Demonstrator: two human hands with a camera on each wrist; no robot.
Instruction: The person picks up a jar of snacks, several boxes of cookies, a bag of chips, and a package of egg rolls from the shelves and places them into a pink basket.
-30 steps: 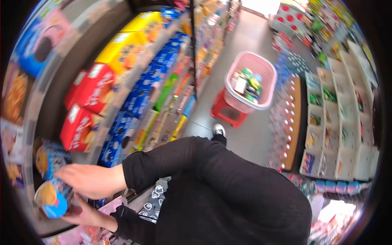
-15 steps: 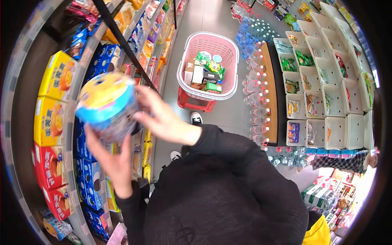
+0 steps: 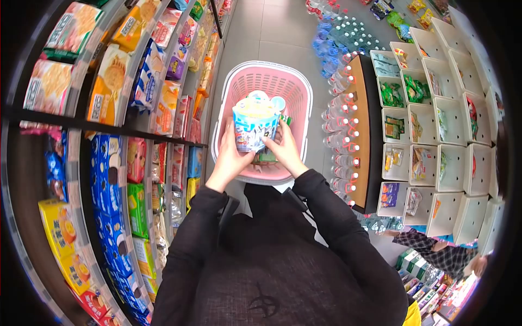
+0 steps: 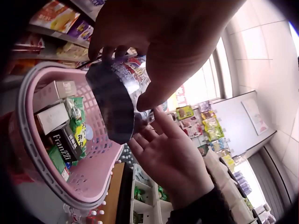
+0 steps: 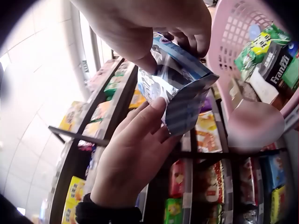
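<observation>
A blue snack pouch (image 3: pixel 255 130) with a yellow printed top is held up between both hands in the head view, overlapping the pink basket (image 3: pixel 300 144). My left hand (image 3: pixel 232 158) grips its left side and my right hand (image 3: pixel 286 151) its right side, thumbs on the face toward me. In the right wrist view the pouch (image 5: pixel 184 109) shows its folded end. Inside the basket, in the left wrist view, lie a black Franzzi box (image 4: pixel 67 143), a green and yellow packet (image 4: pixel 77 113) and a pale box (image 4: pixel 51 117).
On the left, shelves carry yellow biscuit boxes (image 3: pixel 61 225), blue boxes (image 3: pixel 106 179) and other packets. Rows of water bottles (image 3: pixel 341 122) stand on the floor to the right, beside white snack bins (image 3: pixel 427 127). Another person's checked clothing (image 3: pixel 443 251) shows at lower right.
Both hands have brought the pouch from the lower left shelf round to the front, over the basket in view. The head view has turned toward the basket, and the pouch now stands upright.
</observation>
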